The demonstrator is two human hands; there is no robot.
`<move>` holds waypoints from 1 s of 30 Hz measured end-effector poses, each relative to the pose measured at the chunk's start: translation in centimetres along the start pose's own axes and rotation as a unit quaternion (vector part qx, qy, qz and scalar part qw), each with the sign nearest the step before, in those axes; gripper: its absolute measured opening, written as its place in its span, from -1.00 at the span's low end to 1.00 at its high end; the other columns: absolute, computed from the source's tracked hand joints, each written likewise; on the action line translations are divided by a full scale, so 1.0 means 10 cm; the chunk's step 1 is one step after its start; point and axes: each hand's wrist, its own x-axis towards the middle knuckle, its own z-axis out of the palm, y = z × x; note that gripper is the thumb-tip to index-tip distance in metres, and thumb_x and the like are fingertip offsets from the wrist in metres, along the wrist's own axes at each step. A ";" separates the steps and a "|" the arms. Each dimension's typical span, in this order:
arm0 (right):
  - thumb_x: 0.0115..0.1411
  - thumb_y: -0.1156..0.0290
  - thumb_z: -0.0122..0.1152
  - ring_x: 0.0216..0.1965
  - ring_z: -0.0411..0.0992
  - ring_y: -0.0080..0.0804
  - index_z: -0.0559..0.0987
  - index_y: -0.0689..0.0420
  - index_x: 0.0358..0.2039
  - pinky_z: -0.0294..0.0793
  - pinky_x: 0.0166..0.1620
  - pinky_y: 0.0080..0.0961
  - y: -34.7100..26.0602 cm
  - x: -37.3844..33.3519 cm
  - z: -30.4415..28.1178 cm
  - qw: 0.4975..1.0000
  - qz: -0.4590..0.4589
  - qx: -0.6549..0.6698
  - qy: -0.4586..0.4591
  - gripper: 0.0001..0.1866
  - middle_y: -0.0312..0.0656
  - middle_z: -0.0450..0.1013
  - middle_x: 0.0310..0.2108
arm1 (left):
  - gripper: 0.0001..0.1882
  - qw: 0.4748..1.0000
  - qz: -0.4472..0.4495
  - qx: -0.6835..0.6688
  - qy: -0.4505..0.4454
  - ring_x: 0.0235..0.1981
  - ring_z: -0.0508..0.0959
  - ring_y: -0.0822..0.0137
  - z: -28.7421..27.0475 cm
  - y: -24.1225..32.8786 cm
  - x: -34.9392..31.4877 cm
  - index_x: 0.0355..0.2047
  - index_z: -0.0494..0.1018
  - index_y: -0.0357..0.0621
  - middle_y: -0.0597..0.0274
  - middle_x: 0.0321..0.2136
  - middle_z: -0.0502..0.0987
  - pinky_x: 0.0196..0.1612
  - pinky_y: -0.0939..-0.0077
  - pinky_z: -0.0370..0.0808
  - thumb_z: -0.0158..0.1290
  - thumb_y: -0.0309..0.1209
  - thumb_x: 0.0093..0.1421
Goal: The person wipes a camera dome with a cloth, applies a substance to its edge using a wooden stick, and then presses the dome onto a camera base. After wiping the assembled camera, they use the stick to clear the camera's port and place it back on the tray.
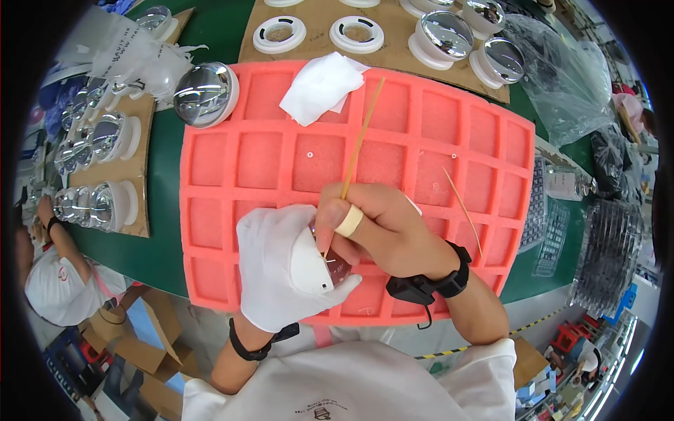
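My left hand (268, 263), in a white glove, is closed round a white rounded housing (307, 270) with a dark glossy face, tilted above the pink foam tray (300, 158). My bare right hand (393, 235), with a strip of tape round one finger, pinches a long thin wooden stick (363, 137). The stick's lower end meets the housing near the edge of its dark face. My fingers partly hide the dark face. A second thin stick (463, 210) lies on the tray to the right of my right hand.
A crumpled white cloth (323, 85) and a mirrored dome (207, 95) sit at the tray's far edge. More domes stand on cardboard (144, 168) at left and far right. Clear plastic bags (558, 77) and stacked trays (607, 256) lie at right. Another person (67, 281) is at far left.
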 end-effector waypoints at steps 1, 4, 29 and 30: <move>0.50 0.29 -0.17 -0.65 0.22 -0.67 0.51 0.21 -0.40 0.23 -0.54 -0.61 0.05 0.00 -0.01 1.000 -0.005 0.001 -0.001 -0.61 -0.35 0.30 -0.67 | -0.18 1.000 -0.003 -0.006 -0.002 -0.15 0.42 0.08 -0.02 0.01 0.00 -0.04 0.42 -0.08 0.20 -0.14 0.44 -0.05 0.13 0.30 0.49 -0.21 -0.39; 0.51 0.25 -0.19 -0.64 0.20 -0.70 0.53 0.23 -0.36 0.20 -0.56 -0.64 0.14 0.02 -0.03 0.997 -0.042 0.048 0.036 -0.58 -0.35 0.30 -0.66 | -0.13 1.000 -0.001 -0.010 -0.006 -0.05 0.41 0.07 -0.09 0.03 0.00 0.06 0.41 -0.10 0.15 -0.03 0.44 0.01 0.15 0.31 0.50 -0.25 -0.34; 0.07 0.49 0.25 0.16 0.38 -0.06 0.29 0.03 0.34 0.33 0.22 -0.19 -0.03 -0.13 -0.15 0.973 -0.088 -0.179 -0.113 -0.23 -0.07 0.36 0.22 | -0.18 0.997 -0.050 0.039 -0.039 0.10 0.52 0.01 -0.48 0.29 -0.14 0.08 0.40 -0.18 -0.08 0.05 0.51 0.09 0.23 0.50 0.49 -0.47 -0.26; 0.02 0.47 0.35 0.19 0.36 -0.06 0.29 0.03 0.33 0.30 0.25 -0.17 -0.02 -0.12 -0.12 0.965 -0.109 -0.215 -0.103 -0.18 -0.09 0.34 0.25 | -0.18 0.997 -0.053 0.038 -0.036 0.10 0.52 0.01 -0.50 0.29 -0.16 0.08 0.40 -0.18 -0.08 0.05 0.51 0.09 0.23 0.50 0.49 -0.47 -0.26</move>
